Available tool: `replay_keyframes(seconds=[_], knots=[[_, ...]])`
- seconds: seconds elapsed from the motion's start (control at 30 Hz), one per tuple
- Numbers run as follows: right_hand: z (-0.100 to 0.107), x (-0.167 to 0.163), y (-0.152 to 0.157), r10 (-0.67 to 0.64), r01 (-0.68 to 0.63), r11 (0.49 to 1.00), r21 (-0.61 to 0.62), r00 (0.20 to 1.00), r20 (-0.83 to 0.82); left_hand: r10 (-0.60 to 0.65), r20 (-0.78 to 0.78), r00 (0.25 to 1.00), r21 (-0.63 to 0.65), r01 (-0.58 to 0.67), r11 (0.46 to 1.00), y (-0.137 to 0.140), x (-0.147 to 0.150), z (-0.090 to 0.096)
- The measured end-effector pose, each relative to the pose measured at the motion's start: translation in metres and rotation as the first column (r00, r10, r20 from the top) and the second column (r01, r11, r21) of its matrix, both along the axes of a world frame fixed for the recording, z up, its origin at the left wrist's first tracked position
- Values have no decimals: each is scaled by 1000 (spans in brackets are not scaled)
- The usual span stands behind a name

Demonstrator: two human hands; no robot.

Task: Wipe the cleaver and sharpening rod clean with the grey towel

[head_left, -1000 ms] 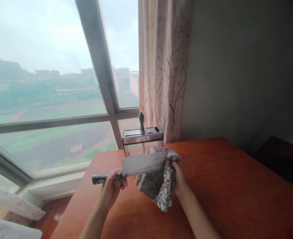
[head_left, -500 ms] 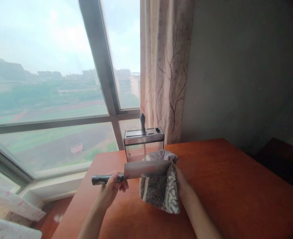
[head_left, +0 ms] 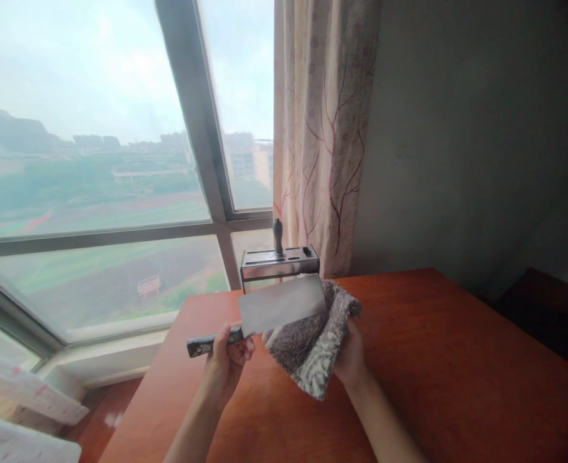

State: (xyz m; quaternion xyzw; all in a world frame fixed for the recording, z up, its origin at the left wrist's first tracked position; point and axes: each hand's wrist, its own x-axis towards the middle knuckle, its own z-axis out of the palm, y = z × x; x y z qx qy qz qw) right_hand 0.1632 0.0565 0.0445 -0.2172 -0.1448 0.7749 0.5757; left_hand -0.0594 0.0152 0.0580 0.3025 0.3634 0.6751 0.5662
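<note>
Reddish desk (head_left: 433,360) by a window. Left hand (head_left: 226,363), fingers closed on cleaver (head_left: 278,305) handle, above desk's left edge; right hand (head_left: 351,354) gripping grey towel (head_left: 310,344), seemingly behind the blade. Knife block (head_left: 278,262) at far edge.

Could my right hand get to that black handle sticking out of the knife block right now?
Probably not straight away. The right hand is full of grey towel, and the cleaver in the left hand sits in front of the knife block and its black handle.
</note>
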Motion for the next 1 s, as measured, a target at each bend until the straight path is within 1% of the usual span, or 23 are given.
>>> replay_keyframes(seconds=[0.07,0.13,0.3,0.37,0.5,0.6,0.73,0.87,0.93,1.0], knots=[[-1,5,-1,-56,56,998,15,998,-30,9,10,1000,11,-9,1000,0,2,0],[-2,8,-3,-77,79,996,30,996,-52,19,28,999,11,-20,1000,-1,6,1],[-5,2,-10,-45,49,998,38,994,-96,-19,73,997,-14,20,1000,-6,27,-4],[-5,-5,-13,-32,34,999,28,996,-89,-44,52,998,-29,46,999,-9,36,-8],[-3,-13,-15,-42,42,999,18,999,-17,-45,-69,997,-27,43,999,-12,45,-12],[-2,-14,-11,-64,64,998,6,998,26,-36,-104,994,-10,36,999,-12,45,-11],[-3,-8,-1,-81,82,996,-47,997,20,-25,-47,999,18,26,999,-12,35,-12],[-5,4,9,-141,140,988,-58,990,-8,-98,-12,995,57,99,993,-11,22,-12],[-5,10,11,-189,188,980,-59,982,-20,-119,-3,993,45,119,992,-9,19,-12],[-5,14,11,-229,227,972,-58,972,-43,-99,-5,995,18,99,995,-8,20,-12]])
